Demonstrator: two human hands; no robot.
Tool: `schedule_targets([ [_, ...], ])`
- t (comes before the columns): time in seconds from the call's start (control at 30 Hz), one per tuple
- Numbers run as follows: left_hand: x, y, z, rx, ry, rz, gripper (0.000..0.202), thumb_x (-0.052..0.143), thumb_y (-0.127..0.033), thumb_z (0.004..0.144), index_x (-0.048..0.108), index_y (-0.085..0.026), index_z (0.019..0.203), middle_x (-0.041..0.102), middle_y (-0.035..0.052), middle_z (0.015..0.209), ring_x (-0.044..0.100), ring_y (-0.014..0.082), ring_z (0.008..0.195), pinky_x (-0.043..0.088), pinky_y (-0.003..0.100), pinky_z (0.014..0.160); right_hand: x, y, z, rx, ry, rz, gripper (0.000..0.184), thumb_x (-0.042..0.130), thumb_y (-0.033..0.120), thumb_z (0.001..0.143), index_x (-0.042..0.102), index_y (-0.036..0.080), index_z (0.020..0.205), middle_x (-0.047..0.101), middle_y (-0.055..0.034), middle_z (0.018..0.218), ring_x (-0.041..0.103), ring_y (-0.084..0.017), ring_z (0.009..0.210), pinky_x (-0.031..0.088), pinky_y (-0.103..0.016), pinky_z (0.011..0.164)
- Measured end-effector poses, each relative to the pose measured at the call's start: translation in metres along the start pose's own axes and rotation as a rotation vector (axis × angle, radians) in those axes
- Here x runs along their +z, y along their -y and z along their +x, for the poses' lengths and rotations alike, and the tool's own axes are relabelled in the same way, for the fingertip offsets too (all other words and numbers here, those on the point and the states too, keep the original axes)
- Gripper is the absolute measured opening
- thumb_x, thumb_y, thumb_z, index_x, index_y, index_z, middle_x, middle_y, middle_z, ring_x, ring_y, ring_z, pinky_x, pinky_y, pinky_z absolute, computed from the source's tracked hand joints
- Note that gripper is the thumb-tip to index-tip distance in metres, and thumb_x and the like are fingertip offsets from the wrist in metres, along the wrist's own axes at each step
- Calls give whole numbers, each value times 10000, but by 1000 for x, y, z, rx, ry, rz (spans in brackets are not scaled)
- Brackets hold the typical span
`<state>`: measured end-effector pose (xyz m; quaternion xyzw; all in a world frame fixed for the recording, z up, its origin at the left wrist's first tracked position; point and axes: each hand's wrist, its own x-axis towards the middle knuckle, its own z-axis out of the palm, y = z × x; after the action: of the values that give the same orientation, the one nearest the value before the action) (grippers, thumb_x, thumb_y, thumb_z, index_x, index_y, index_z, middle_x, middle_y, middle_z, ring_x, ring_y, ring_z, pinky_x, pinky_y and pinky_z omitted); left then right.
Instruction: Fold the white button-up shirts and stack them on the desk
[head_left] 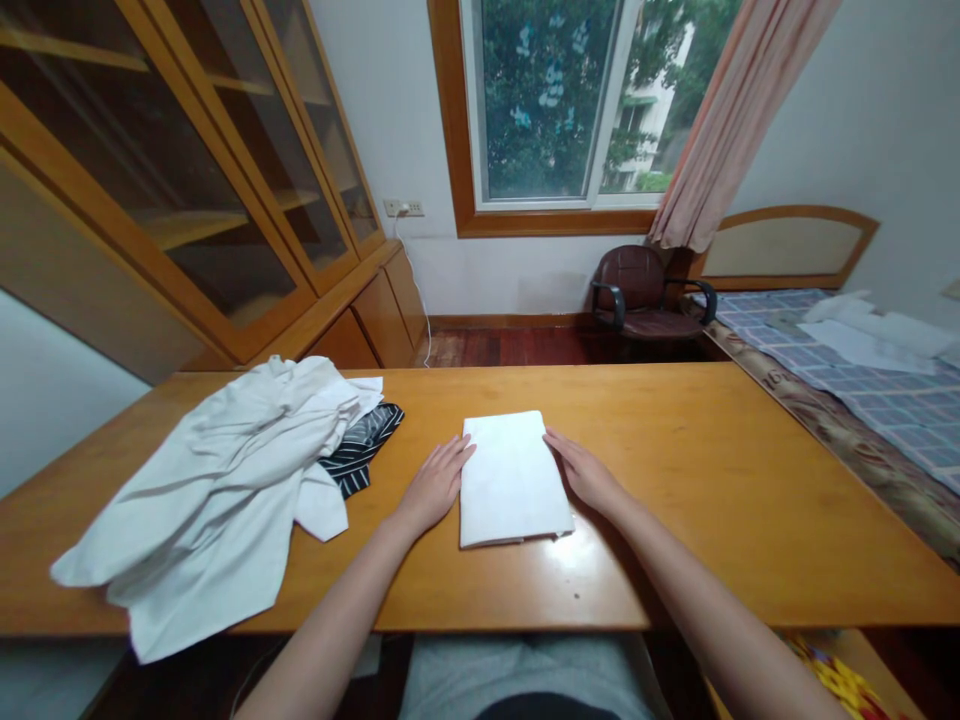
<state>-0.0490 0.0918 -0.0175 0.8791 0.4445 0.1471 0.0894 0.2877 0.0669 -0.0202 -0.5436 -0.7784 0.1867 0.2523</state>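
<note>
Table (712, 480) bears folded cloth (512, 480) and crumpled shirts (225, 490), window (555, 100) beyond.

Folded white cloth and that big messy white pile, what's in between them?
In the head view, the left hand lies flat there, beside a dark striped garment poking from the pile.

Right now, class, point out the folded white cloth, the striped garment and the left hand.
folded white cloth (514, 480): head view, top face.
striped garment (365, 445): head view, exposed stripes.
left hand (435, 485): head view, back of hand.
</note>
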Motion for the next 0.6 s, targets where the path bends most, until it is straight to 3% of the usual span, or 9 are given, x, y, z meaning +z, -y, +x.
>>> schedule_targets([
  [0.1,-5,5,-12,93,13,-25,560,371,-100,978,453,-290,1498,382,37,1611,358,209,1482,295,490,1236,-8,-10,-6,-101,-4,-17,471,402,252,1016,520,245,1472,462,-87,1556,471,-211,1411,401,-426,1168],
  [0.27,-12,2,-18,195,36,-56,506,451,-210,1017,448,-365,1498,384,37,1608,319,249,1500,292,566,1216,-11,-3,-11,-265,13,-138,496,498,233,995,496,296,1487,431,-88,1579,474,-246,1396,429,-468,1131],
  [0.4,-13,2,-18,228,12,-115,492,501,-247,1005,478,-390,1475,418,35,1587,308,270,1504,303,579,1206,-11,9,-11,-358,49,-198,493,561,211,961,549,330,1439,480,-58,1549,363,-289,1466,347,-563,1166],
  [0.5,-16,1,-17,235,-51,-260,426,475,-271,1017,543,-356,1429,487,49,1538,329,262,1494,324,554,1203,-16,17,-9,-391,8,-125,399,589,243,959,626,332,1347,620,-60,1416,396,-278,1449,279,-599,1184],
  [0.6,-25,-7,-13,192,-138,-477,338,482,-320,1016,646,-292,1310,602,73,1425,365,267,1476,325,543,1202,-25,28,-1,-376,-90,99,274,605,294,954,698,283,1212,714,-82,1264,528,-266,1341,337,-555,1156],
])
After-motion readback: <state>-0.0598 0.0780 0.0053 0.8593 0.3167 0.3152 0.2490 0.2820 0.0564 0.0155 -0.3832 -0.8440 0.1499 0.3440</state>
